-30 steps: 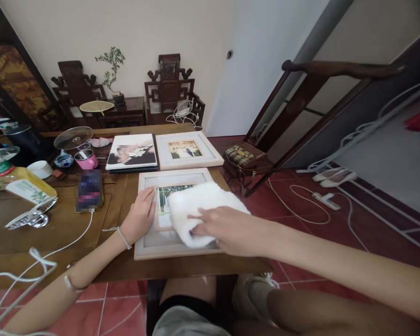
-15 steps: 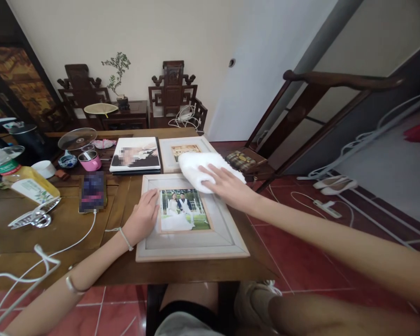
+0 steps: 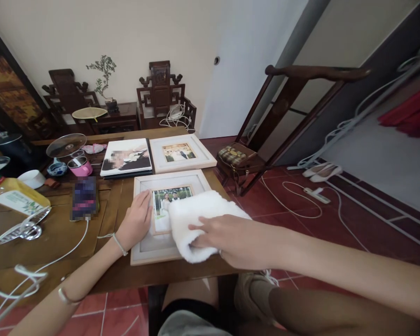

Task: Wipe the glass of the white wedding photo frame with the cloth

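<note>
A whitish picture frame lies flat near the table's front edge, holding a photo of two people outdoors. My left hand rests on its left border, fingers stretched out over the edge. A folded, fluffy white cloth is in my right hand, pressed onto the frame's right and lower part. The cloth hides the photo's right side and the frame's lower right corner. Some of my right fingers are tucked into the fold.
Behind lie a second picture frame and a photo album. To the left are a charging phone, a pink mug, a silver hair clip and an oil bottle. A wooden chair stands right, bearing a plaid bag.
My right hand has drawn the cloth from the frame's upper right toward me, to its lower right. The second frame's photo is now uncovered. My left hand stays on the left border.
</note>
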`<state>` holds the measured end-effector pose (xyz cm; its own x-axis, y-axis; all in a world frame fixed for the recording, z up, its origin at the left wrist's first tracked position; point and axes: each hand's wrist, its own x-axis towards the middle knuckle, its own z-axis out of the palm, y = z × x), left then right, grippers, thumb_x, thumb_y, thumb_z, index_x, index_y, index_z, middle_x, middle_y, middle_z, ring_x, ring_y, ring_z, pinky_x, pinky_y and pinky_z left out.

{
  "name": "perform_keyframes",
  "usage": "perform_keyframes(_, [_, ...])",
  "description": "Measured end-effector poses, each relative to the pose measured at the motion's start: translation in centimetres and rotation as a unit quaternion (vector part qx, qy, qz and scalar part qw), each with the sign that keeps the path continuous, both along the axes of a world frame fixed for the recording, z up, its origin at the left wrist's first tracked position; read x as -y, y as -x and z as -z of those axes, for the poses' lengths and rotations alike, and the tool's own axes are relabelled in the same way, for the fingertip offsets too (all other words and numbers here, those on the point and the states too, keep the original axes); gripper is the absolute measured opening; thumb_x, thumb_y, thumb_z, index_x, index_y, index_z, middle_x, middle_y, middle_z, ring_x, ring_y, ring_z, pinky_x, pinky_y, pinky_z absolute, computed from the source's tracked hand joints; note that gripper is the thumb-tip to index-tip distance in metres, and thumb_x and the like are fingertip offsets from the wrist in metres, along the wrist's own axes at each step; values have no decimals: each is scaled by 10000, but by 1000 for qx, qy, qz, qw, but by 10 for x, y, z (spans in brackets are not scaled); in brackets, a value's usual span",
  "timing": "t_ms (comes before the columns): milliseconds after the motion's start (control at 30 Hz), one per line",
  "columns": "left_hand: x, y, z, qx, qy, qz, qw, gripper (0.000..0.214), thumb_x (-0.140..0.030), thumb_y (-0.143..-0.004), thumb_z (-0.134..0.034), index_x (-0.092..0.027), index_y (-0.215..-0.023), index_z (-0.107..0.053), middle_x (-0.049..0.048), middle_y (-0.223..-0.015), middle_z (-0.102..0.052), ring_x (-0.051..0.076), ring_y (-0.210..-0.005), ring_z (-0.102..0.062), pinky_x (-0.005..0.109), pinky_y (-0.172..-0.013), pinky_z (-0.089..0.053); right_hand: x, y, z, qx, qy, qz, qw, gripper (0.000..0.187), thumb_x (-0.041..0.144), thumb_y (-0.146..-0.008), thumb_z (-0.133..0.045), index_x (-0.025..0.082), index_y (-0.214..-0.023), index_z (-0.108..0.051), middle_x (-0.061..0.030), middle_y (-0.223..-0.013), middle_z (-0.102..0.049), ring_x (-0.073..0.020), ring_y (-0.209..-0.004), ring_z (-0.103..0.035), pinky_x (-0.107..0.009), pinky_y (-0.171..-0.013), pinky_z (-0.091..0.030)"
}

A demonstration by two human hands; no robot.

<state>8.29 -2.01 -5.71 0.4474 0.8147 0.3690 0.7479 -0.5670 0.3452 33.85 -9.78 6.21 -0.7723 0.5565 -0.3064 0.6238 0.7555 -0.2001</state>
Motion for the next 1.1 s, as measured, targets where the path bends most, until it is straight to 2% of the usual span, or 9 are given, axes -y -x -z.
perform_keyframes(100, [-1, 0, -1, -8, 10, 2, 1000, 430, -245, -986, -326, -121, -1384, -426, 167, -1424, -468, 278, -1360, -390, 525, -1107, -380, 3, 3, -2, -2, 23, 34, 999, 592, -34, -703, -462, 233, -1199, -646, -116, -1083, -665, -267, -937, -660, -380, -795, -516])
perform_keyframes(167, [-2, 1, -1, -13, 17, 4, 1000, 433, -244, -986, -324, -107, -1383, -426, 177, -1424, -463, 282, -1359, -387, 524, -1107, -379, -2, 5, 10, -8, -11, 69, 998, 652, -35, -708, -452, 211, -1299, -578, -158, -1205, -620, -302, -1062, -623, -411, -839, -511])
perform_keyframes(267, [-3, 3, 0, -17, 21, 9, 1000, 438, -245, -983, -327, -97, -1383, -425, 190, -1424, -454, 290, -1361, -378, 530, -1100, -384, -22, 2, 39, -2, -104, 81, 991, 724, -60, -695, -448, 163, -1382, -495, -190, -1489, -373, -374, -1361, -339, -536, -1037, -370])
perform_keyframes(333, [-3, 3, 0, -15, 21, 11, 1000, 436, -243, -982, -330, -110, -1387, -423, 185, -1420, -458, 288, -1361, -379, 531, -1100, -384, -42, -4, 56, 15, -164, 86, 983, 742, -80, -685, -446, 161, -1386, -490, -172, -1551, -260, -394, -1416, -189, -602, -1088, -259])
perform_keyframes(467, [-3, 2, 0, -3, 18, 13, 1000, 433, -241, -981, -336, -135, -1392, -421, 171, -1415, -466, 281, -1354, -389, 535, -1103, -376, -81, -15, 72, 22, -244, 117, 962, 750, -100, -701, -426, 161, -1403, -463, -159, -1574, -192, -384, -1430, -126, -615, -1088, -242])
perform_keyframes(600, [-4, 2, -1, 1, 23, 10, 1000, 429, -245, -982, -341, -126, -1383, -434, 178, -1414, -468, 281, -1346, -397, 530, -1104, -375, -84, -7, 71, 52, -241, 118, 962, 683, -50, -737, -461, 154, -1389, -486, -175, -1561, -228, -434, -1410, -153, -650, -1067, -242])
perform_keyframes(733, [-6, 3, 1, 13, 15, 14, 1000, 425, -254, -980, -354, -137, -1379, -442, 177, -1397, -484, 282, -1335, -412, 536, -1102, -374, -51, 13, 59, 76, -195, 94, 973, 614, 31, -760, -515, 134, -1365, -515, -214, -1530, -281, -491, -1361, -246, -661, -1026, -293])
perform_keyframes(933, [-3, 2, 2, 4, 20, 6, 1000, 436, -251, -984, -337, -134, -1397, -416, 172, -1428, -453, 279, -1358, -386, 518, -1111, -369, -4, 27, 23, 27, -86, 15, 996, 529, 44, -745, -533, 195, -1246, -617, -177, -1373, -514, -364, -1177, -529, -462, -873, -492])
perform_keyframes(1100, [-3, 3, 2, 5, 12, 12, 1000, 428, -238, -985, -337, -130, -1392, -413, 170, -1422, -459, 277, -1350, -392, 527, -1108, -366, -2, 26, 19, -16, -39, 11, 999, 593, 7, -712, -494, 204, -1260, -605, -142, -1293, -583, -292, -1095, -593, -389, -849, -506])
